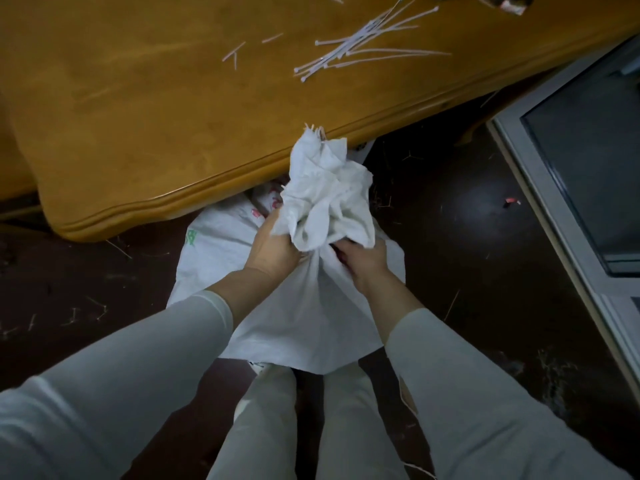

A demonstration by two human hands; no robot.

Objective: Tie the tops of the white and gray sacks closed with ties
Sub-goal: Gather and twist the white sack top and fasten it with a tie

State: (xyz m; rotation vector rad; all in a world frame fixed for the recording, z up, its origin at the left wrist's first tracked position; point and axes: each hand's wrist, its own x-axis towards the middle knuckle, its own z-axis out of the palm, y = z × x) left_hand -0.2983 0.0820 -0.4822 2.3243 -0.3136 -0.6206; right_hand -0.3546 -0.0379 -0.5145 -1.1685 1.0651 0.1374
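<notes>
L hand [273, 251], R hand [363, 263] grip white sack [311, 323] neck; print [273, 202] unreadable.

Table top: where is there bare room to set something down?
The table is bare on its left and near half, between its moulded front edge and the short cut tie pieces. Its far right is crowded with the pile of ties. The sack top rises beside the front edge.

We see a plain white sack [311, 323] in front of the table [138, 116], whose wood is honey-orange with faint pale streaks. Under the table's edge a second sack [214, 244], also white, bears red and green print. The ties [363, 46] on the table are white; the floor [467, 220] beside it, dark brown.
</notes>
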